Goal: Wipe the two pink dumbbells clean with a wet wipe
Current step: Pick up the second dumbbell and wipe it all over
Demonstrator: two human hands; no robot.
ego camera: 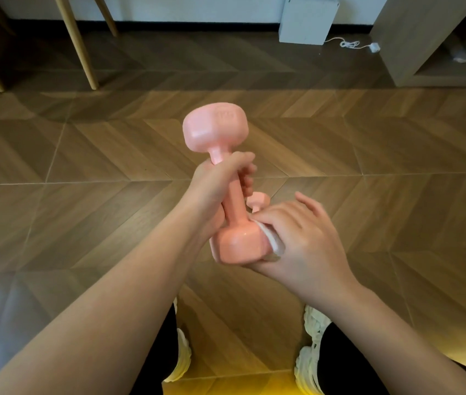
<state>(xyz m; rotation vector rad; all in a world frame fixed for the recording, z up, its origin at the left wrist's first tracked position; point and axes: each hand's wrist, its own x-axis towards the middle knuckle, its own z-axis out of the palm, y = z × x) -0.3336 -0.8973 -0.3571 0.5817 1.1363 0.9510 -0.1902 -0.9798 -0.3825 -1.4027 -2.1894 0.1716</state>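
Herringbone floor (83,166), perhaps tiled, below dumbbell (233,203) and wipe (274,242).

Floor (83,172) is lying open left and right of the raised dumbbell (216,129). Legs (82,52) are standing at its far left corner, a white box (307,21) and cable (350,44) at the far edge, a cabinet (414,38) far right. A second dumbbell (258,201) is lying just beyond the right hand (300,238).
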